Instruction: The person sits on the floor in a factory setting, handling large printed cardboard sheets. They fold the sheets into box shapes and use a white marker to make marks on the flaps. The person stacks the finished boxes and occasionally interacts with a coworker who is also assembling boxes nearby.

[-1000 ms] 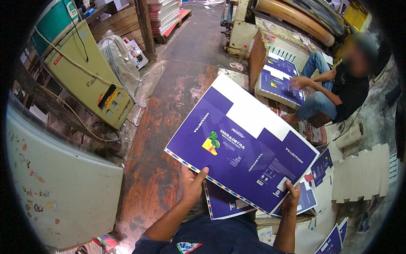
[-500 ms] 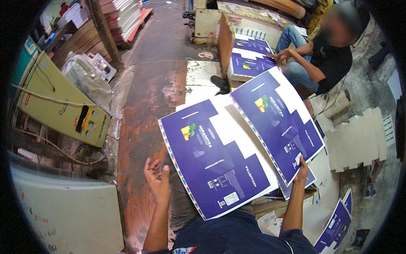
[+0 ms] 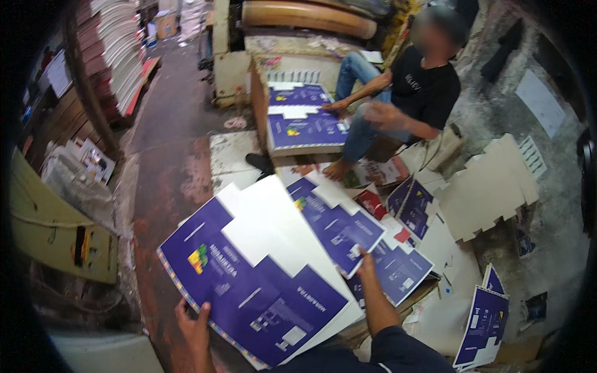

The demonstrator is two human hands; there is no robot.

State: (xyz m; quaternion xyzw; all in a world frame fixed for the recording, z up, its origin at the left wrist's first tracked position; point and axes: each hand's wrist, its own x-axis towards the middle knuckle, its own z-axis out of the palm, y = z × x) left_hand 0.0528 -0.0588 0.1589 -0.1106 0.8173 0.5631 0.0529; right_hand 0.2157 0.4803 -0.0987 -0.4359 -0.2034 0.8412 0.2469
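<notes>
My left hand grips the near left edge of a large flat purple and white printed carton sheet that I hold over my lap. My right hand pinches the near corner of a second purple printed sheet lying to the right. Under that second sheet rests a stack of similar purple sheets. Both my forearms come up from the lower edge.
Another person in a black shirt sits at the far right by a tall stack of purple sheets. Plain die-cut cardboard blanks lie at right. Piled boards and a yellow-green machine stand at left.
The sheet in my left hand has swung down and left, away from the second sheet. My right hand has stayed on the second sheet's corner. The view has tilted toward the seated person.
</notes>
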